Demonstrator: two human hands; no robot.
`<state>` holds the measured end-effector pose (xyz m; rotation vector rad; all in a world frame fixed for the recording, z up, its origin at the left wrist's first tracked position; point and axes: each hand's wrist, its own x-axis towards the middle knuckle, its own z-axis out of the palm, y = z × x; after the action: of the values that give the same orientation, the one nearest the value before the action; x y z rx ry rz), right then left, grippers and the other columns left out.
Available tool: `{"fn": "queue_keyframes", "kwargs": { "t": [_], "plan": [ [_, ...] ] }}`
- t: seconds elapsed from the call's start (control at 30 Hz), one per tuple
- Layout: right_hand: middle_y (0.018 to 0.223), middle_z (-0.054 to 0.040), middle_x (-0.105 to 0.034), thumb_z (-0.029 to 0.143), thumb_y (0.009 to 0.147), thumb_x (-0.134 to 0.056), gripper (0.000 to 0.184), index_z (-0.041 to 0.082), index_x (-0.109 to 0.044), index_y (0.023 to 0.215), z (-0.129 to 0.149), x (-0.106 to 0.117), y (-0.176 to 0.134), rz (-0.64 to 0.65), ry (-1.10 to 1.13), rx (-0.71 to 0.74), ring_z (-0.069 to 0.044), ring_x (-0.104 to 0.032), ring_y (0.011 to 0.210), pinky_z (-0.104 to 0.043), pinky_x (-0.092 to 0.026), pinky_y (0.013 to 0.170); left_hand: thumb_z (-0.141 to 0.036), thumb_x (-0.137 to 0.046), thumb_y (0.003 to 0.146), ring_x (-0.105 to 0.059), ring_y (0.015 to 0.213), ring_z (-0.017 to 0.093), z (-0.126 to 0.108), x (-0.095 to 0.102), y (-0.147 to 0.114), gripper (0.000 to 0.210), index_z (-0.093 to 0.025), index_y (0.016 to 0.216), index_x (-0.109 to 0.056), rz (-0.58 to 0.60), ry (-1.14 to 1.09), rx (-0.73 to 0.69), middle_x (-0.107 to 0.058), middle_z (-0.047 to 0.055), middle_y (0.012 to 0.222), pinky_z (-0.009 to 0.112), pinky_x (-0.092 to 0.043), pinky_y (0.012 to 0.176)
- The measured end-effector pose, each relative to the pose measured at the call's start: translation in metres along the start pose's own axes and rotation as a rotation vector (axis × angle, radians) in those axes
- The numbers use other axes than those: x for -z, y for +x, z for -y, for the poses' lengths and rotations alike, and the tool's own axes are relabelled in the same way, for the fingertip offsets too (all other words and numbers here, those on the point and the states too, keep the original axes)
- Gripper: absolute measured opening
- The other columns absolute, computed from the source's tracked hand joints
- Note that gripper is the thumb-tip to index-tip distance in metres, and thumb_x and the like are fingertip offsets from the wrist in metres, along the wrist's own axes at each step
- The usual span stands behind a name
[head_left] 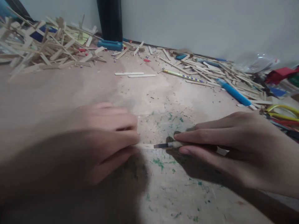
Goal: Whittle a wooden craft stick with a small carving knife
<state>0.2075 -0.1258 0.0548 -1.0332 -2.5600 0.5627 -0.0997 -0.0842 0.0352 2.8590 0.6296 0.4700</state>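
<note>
My left hand (109, 137) is closed on one end of a flat wooden craft stick (145, 146), pressing it against the wooden table. From its fingertips the stick points right. In my right hand (224, 143) is a small craft knife (172, 144), its handle pinched between thumb and fingers. The dark blade lies on or just over the stick's right part; whether it bites into the wood I cannot tell. Most of the handle is hidden under my right fingers. Green marks and small scraps dot the table around both hands.
Two craft sticks (141, 75) lie farther back, beside a yellow patterned pencil (182, 75). A big heap of stick pieces (51, 46) fills the back left. More sticks, a blue pen-like tool (233, 92) and yellow-handled pliers or scissors (282, 109) lie at right. A wall stands behind.
</note>
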Motion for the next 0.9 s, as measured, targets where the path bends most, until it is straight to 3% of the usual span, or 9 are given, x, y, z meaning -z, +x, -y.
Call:
{"fn": "queue_keyframes", "kwargs": {
  "t": [0.3,0.57,0.73,0.9],
  "plan": [
    [0.079,-0.0017,-0.077,0.022,0.112,-0.062,0.025,0.020,-0.075,0.091,0.0033,-0.0045,0.0043,0.025,0.094,0.032,-0.010,-0.065,0.058,-0.023,-0.047,0.055,-0.014,-0.043,0.108,-0.064,0.085,0.019,0.0021,-0.0040,0.0054,0.037,-0.025,0.092,-0.075,0.008,-0.017,-0.035,-0.075,0.001,0.098,0.037,-0.046,0.078],
    [0.064,0.0033,-0.064,0.026,0.111,-0.064,0.026,0.020,-0.074,0.087,0.0042,-0.0035,0.0046,-0.044,0.048,0.000,-0.008,-0.057,0.050,-0.023,-0.040,0.049,-0.011,-0.044,0.104,-0.062,0.082,0.018,-0.0027,0.0009,0.0009,0.035,-0.025,0.092,-0.073,0.038,-0.074,-0.042,-0.074,-0.001,0.095,0.035,-0.044,0.075],
    [0.073,0.0016,-0.073,0.024,0.112,-0.063,0.029,0.022,-0.071,0.085,0.0040,-0.0036,0.0018,0.002,0.062,0.030,-0.008,-0.061,0.055,-0.023,-0.045,0.052,-0.013,-0.047,0.103,-0.063,0.082,0.017,-0.0034,0.0042,-0.0001,0.031,-0.028,0.102,-0.074,0.045,-0.107,-0.018,-0.073,-0.002,0.097,0.034,-0.044,0.073],
    [0.073,0.0026,-0.070,0.022,0.113,-0.061,0.026,0.022,-0.070,0.089,0.0081,-0.0056,0.0033,0.023,0.090,0.045,-0.008,-0.059,0.054,-0.025,-0.043,0.051,-0.013,-0.046,0.103,-0.063,0.080,0.017,-0.0018,-0.0020,0.0028,0.034,-0.025,0.085,-0.071,0.020,-0.101,-0.026,-0.074,-0.001,0.094,0.035,-0.044,0.072]
  ]
}}
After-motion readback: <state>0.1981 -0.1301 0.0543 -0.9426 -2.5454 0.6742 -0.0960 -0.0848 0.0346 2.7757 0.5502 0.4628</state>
